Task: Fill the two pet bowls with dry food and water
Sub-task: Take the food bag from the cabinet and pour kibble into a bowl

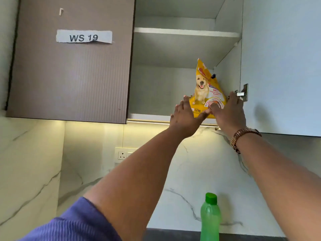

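Kitchen wall, marble-patterned backsplash (pixel 199 171) under a lit cabinet underside; an upper cabinet stands with its right door (pixel 281 66) swung open and its left door (pixel 69 66) closed, the latter bearing a paper label (pixel 84 36) reading "WS 19".

Dog-food bag (pixel 206 89): yellow, printed with a retriever, standing upright at the front right of the lower shelf (pixel 147 116), close to the cabinet's right wall. Its long axis runs vertically and the tapered top leans slightly left. The base sits at the shelf's front lip.

My left hand (pixel 186 117) meets the bag's lower left corner, fingers spread and extended, thumb laid along the bottom edge. My right hand (pixel 229 112) cups the lower right side, fingers curved round the flank, thumb across the front panel. Both hands touch the bag, but neither has closed fully, so I read this as a bracket and not yet a firm grip. Both hands look equally near.

The bag lies directly between the palms, above and ahead of me. In my judgement the lift-out turns on squeezing inward at the base, then drawing toward me.

Green water bottle (pixel 210 218): capped, upright, low in view below my arms. The pet bowls are not in view.
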